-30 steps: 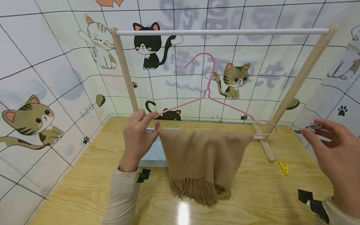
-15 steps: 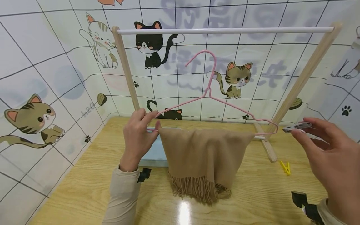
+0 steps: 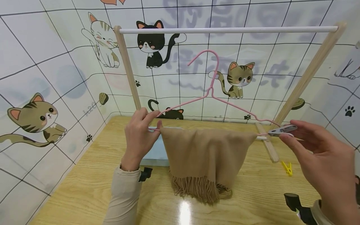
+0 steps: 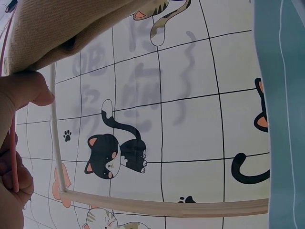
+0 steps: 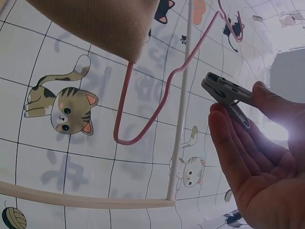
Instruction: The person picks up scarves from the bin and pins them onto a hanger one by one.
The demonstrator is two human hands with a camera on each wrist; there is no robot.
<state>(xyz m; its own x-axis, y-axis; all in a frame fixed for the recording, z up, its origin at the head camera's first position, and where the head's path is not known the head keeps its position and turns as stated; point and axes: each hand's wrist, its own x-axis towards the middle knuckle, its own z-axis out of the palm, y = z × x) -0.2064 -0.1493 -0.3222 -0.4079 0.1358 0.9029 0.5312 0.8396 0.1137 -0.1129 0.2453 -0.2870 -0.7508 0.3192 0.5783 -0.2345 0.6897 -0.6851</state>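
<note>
Head view: moved the grey clip [image 3: 277, 131], pinched in the right hand [image 3: 323, 153], inward from the side until visually overlapping the right corner of the pink hanger [image 3: 211, 91]; gripped the other end with the left hand [image 3: 140, 137], with the brown scarf [image 3: 208, 153] draped between. Left wrist view: curled the fingers [image 4: 23, 179] round the hanger, thumb [image 4: 35, 89] at the scarf's edge. Right wrist view: pinched the clip between thumb and fingers, near but clear of hanger and scarf, so not yet fastened.

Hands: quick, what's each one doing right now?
Left hand: closed, holding the hanger.
Right hand: pinching the clip.
</note>
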